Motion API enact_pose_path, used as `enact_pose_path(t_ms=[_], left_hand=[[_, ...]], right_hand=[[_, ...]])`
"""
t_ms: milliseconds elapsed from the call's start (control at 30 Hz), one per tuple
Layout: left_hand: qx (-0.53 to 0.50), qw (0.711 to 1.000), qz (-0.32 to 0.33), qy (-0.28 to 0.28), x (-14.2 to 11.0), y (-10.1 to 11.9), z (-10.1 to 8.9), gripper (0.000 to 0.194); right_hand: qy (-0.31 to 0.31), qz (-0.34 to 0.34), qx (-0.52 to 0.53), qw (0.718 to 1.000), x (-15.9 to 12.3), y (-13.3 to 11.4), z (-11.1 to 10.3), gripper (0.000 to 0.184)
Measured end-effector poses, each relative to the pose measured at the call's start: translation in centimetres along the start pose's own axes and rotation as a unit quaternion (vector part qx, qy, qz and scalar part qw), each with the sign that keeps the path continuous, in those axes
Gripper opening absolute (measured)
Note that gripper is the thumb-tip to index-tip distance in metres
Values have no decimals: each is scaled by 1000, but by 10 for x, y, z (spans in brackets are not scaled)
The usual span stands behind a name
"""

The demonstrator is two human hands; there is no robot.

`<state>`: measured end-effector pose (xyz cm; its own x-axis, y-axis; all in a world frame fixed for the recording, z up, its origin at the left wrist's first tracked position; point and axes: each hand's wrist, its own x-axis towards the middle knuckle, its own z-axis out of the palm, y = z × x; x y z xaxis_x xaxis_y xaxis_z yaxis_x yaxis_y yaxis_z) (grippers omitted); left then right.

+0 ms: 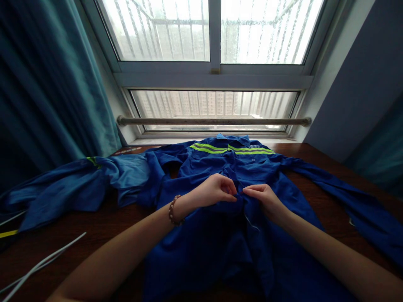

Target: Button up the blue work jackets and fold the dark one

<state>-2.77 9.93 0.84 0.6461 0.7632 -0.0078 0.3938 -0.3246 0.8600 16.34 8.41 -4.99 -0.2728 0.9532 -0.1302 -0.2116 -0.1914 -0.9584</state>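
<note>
A blue work jacket (201, 235) with yellow-green reflective stripes across the chest lies spread on the dark wooden table, collar toward the window. Both of my hands meet at its front opening, about mid-length. My left hand (220, 188), with a beaded bracelet at the wrist, pinches the left front edge. Just beside it, my right hand (262, 197) pinches the right front edge between thumb and fingers. A small gap separates the fingertips. Whether a button sits between them is hidden. Below my right hand, the front edge is folded and shows a pale seam.
More blue clothing (72, 184) with a reflective strip lies at the left. White cables (40, 264) cross the table (119, 235) at the lower left. A metal rail (214, 121) runs before the window. Teal curtains (63, 75) hang at the left.
</note>
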Motion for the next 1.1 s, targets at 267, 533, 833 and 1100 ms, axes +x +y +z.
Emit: enact_pose_path(t_ms=[267, 533, 833, 1100], left_hand=[[76, 994, -5, 78, -4, 4, 8, 11], [173, 979, 17, 105, -5, 6, 8, 9], [210, 974, 52, 63, -11, 13, -1, 11], [244, 966, 70, 51, -15, 16, -3, 9]], right_hand=[[-71, 9, 79, 994, -3, -5, 3, 31], [-38, 5, -9, 999, -3, 0, 2, 23], [-36, -6, 11, 999, -3, -2, 3, 26], [-10, -28, 25, 999, -5, -6, 4, 23]])
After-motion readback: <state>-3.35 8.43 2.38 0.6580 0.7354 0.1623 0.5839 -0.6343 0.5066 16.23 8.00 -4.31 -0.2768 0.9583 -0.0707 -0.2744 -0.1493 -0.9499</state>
